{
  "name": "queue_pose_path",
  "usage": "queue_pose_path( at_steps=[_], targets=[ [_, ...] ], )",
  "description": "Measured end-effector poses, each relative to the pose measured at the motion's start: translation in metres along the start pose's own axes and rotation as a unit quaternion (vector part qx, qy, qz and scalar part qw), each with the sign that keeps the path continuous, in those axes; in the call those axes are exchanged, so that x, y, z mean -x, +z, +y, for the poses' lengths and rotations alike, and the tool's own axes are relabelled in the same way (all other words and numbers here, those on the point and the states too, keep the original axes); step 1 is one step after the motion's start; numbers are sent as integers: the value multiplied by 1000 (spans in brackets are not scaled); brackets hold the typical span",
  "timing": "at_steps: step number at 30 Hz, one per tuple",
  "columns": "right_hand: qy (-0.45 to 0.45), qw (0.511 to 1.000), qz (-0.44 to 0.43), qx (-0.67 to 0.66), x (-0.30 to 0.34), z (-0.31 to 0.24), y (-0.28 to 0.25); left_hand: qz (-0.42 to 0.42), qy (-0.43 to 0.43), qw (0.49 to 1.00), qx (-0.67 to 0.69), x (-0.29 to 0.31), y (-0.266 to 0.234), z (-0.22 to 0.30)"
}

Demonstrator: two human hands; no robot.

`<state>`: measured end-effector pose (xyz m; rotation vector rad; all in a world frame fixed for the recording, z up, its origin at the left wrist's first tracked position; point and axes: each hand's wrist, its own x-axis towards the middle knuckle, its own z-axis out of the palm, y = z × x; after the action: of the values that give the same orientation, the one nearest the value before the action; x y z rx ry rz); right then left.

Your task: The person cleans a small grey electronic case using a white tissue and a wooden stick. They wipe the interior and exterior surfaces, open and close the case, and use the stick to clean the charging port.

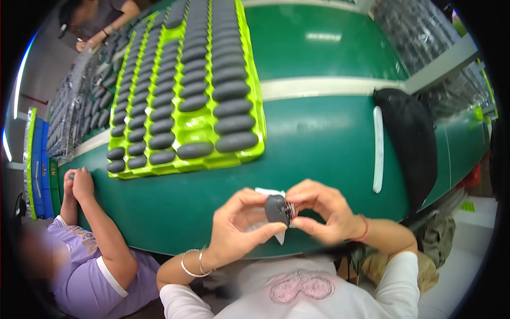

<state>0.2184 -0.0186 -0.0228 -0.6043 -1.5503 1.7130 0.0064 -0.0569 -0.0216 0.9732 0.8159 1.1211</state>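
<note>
Low over the green table, my left hand (236, 226) and my right hand (328, 212) meet in front of me. The left fingers and thumb grip a dark grey, rounded case (274, 208) held on its edge. On its right side a small part with silver and reddish bits (290, 211) shows, pinched by my right thumb and fingers; its kind is too small to tell. A piece of white paper or cloth (269, 191) is partly visible behind the case. Ahead to the left, a lime-green tray (186, 169) holds rows of dark grey ovals (236, 141), with a few vacant hollows.
To my left sits a co-worker in a lilac shirt (87, 266), hands raised together (79, 183). Another person works at the far left. A white strip (377, 151) and black cloth (411, 141) lie at right. Stacked crates (42, 170) stand at the left edge.
</note>
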Motion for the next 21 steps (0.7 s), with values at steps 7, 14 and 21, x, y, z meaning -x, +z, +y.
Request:
queue_pose_path(
  at_steps=[7,14,21],
  targets=[
    [16,999,-6,29,1,-1,0,-6,23,999,-36,2,3,8],
    [-24,999,11,45,3,7,-3,-9,47,995,-82,1,6,1],
    [0,1000,9,15,2,0,-6,11,-31,999,24,-6,10,13]
  ],
)
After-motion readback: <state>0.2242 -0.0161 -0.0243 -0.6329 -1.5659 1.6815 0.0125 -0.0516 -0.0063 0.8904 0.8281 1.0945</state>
